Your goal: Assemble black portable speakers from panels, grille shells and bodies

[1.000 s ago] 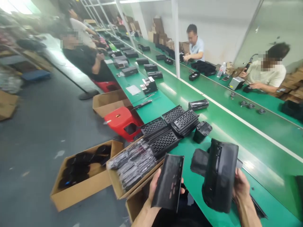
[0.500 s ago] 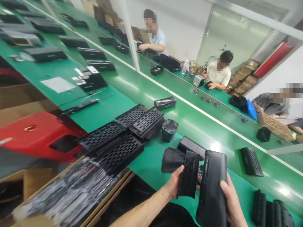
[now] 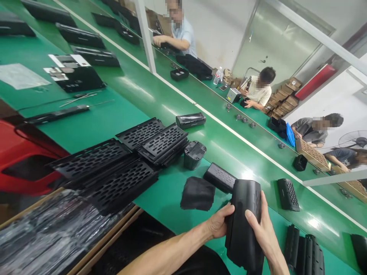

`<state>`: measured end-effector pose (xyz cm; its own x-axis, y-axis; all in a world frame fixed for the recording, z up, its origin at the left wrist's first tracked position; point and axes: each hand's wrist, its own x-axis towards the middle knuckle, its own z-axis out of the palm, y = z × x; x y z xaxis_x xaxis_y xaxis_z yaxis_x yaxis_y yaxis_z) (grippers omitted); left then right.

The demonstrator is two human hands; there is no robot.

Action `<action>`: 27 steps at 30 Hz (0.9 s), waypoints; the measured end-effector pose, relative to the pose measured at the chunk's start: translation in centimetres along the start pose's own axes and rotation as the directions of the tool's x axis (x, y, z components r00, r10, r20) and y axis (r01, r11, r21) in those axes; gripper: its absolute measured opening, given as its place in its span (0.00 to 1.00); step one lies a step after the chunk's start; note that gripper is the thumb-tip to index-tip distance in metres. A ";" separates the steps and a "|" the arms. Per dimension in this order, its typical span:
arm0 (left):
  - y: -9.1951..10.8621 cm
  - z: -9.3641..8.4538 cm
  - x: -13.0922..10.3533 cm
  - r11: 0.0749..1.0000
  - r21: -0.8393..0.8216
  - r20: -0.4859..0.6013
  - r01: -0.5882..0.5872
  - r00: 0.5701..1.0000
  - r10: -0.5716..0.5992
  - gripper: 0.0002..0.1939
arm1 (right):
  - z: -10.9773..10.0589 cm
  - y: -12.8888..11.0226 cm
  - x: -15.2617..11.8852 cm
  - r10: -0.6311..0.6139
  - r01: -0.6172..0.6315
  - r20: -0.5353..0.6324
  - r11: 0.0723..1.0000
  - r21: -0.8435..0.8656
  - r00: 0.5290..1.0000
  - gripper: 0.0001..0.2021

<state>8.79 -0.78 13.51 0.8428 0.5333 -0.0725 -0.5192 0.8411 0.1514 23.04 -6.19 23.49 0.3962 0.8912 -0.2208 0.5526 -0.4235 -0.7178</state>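
Both hands hold a black plastic housing [image 3: 245, 225] upright above the table's front edge. My left hand [image 3: 222, 221] grips its left side, thumb on the near face and fingers hidden behind. My right hand [image 3: 265, 229] wraps round the right side, with the thumb across the front. The flat black panel cannot be told apart from the housing now. Just left of the hands lies a black cloth piece [image 3: 197, 193]. Behind the housing rests a perforated black cover [image 3: 220, 177], and a round-cornered black part [image 3: 195, 154] stands farther left.
Perforated black panels [image 3: 120, 183] are stacked at left, beside a carton of plastic-wrapped parts [image 3: 57, 229]. Black shells [image 3: 305, 248] stand at lower right. A soldering-iron-like tool [image 3: 60, 114] lies at left. Several people sit across the green line.
The flat panel in my left hand has come against the housing in my right hand, and the two hands are closer together. The view has shifted, bringing another person into sight at right.
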 end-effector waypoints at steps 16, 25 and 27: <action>2.4 3.1 3.0 0.965 0.010 -0.157 -0.262 0.953 0.260 0.29 | -0.4 0.6 -2.5 -0.240 0.250 -0.241 0.968 0.010 0.940 0.50; 4.0 6.2 4.0 0.930 0.230 -0.044 -0.288 0.951 0.306 0.38 | 3.0 0.5 -2.0 -0.326 0.372 -0.618 0.926 -0.057 0.715 0.43; 6.0 6.0 4.1 0.897 0.352 0.015 -0.266 0.960 0.279 0.43 | 1.3 0.2 -2.6 -0.295 0.347 -0.585 0.937 -0.023 0.755 0.41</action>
<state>9.98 5.87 20.04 0.6664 0.7455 -0.0125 -0.6403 0.5808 0.5026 21.17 -8.43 23.04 0.5658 0.7028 0.4312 0.6728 -0.0911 -0.7342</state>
